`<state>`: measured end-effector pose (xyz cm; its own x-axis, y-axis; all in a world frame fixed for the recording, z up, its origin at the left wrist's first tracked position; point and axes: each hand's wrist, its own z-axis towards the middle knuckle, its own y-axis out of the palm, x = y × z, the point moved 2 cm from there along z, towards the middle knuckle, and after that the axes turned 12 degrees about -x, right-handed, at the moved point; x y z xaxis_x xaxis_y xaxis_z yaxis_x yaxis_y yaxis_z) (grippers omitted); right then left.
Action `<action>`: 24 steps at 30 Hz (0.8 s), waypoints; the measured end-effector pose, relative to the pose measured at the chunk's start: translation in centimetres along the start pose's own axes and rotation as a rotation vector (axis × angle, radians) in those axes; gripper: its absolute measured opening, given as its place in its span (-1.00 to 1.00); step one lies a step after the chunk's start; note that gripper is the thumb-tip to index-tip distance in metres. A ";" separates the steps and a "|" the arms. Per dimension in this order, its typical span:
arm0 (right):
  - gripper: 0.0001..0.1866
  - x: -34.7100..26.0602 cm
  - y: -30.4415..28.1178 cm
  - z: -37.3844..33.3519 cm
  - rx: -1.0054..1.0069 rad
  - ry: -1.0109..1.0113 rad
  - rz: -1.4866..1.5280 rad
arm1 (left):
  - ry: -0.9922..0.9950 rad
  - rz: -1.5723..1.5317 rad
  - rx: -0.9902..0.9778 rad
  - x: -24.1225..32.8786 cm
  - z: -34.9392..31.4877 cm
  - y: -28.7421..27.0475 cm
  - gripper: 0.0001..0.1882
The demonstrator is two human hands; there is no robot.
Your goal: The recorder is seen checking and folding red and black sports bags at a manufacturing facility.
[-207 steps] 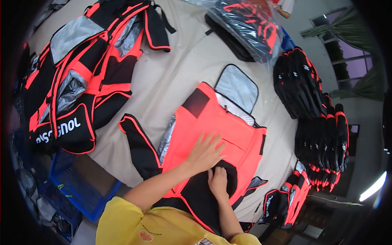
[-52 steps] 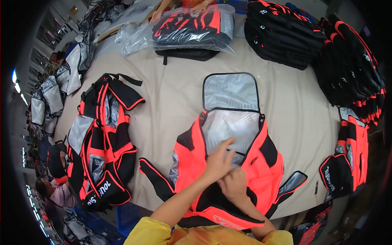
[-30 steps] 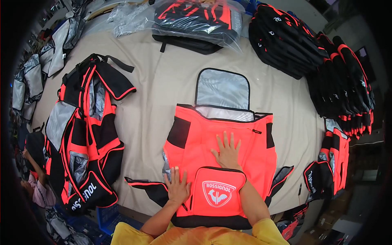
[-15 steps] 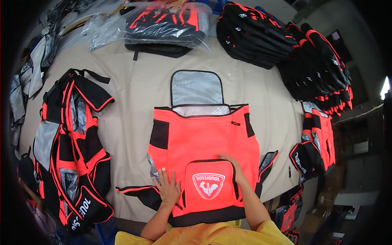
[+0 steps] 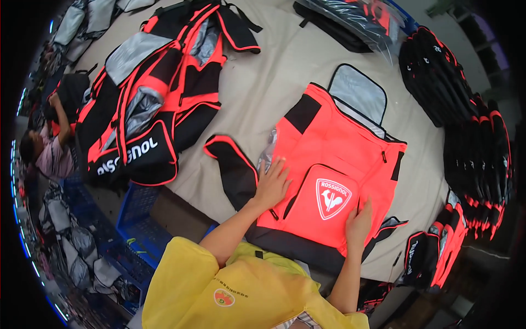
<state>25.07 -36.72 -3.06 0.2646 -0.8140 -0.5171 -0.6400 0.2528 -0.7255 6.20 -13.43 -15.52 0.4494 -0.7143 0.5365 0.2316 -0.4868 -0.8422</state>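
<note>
A bright coral-red backpack [image 5: 331, 134] with black panels lies front up on the table before me. Its top flap [image 5: 360, 93], lined in silver, is folded out away from me. My left hand [image 5: 273, 183] rests open on the pack's left side, fingers spread, near the front pocket's edge. On the right of the front pocket [image 5: 329, 225], my right hand [image 5: 358, 222] lies against the fabric with its fingers extended. A black side wing [image 5: 233, 167] with red trim sticks out beside my left hand.
Unfinished red-and-black bag pieces [image 5: 159, 104] lie to the left. Stacked black bags [image 5: 433, 74] stand at the far right, and a plastic-wrapped bag [image 5: 350, 22] is at the back. Blue crates [image 5: 137, 214] sit below the table's left edge; another person [image 5: 55, 145] is beyond them.
The view has swung left and tilted, so the backpack appears turned and farther right. My right hand has shifted from the pocket's top edge down to its right side.
</note>
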 end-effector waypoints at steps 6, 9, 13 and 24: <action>-0.34 -4.1 4.7 -8.8 -0.009 -0.438 -0.558 | 0.012 -0.133 -0.016 8.7 -11.8 -7.0 -0.49; -0.34 3.3 11.9 -7.7 0.027 -0.440 -0.594 | 0.116 0.127 -0.187 10.2 -16.5 -2.4 -0.38; -0.34 5.1 13.3 -6.7 0.083 -0.467 -0.542 | 0.081 0.288 -0.137 9.4 -16.9 0.4 -0.32; -0.82 12.9 9.5 -23.1 0.146 -0.542 0.270 | -0.409 -0.243 0.437 5.4 -25.3 -1.1 -0.48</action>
<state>5.71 -56.91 -6.10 0.4601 -0.3398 -0.8203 -0.6403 0.5130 -0.5717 -13.41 -29.47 -10.34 0.6125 -0.3183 0.7235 0.6595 -0.2989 -0.6898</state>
